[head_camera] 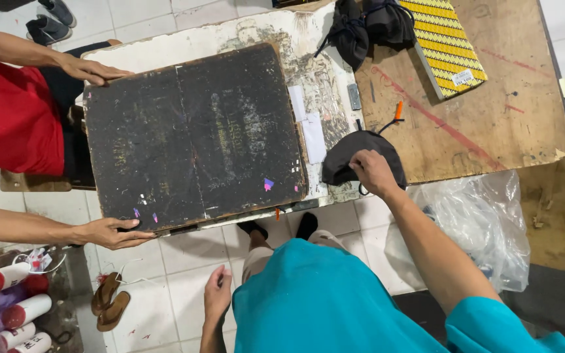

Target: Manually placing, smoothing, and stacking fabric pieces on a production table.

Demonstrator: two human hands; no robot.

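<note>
Right hand [373,171] presses down with curled fingers on a dark grey fabric pouch [361,157] at the near edge of the counter [492,131], pinning it flat against the wood. Left hand [217,294] hangs loose below the counter edge, half open, holding nothing. A co-worker in a red sleeve steadies a worn black flat board [194,134] with a hand [109,232] at its near corner and another hand [89,68] at its far corner.

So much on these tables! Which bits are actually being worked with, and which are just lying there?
In use:
- right hand on the black fabric piece
- black board, held by another person's hands

Lying about:
- yellow patterned book
- black bags
- plastic bag
- sandals
- left hand, idle
</note>
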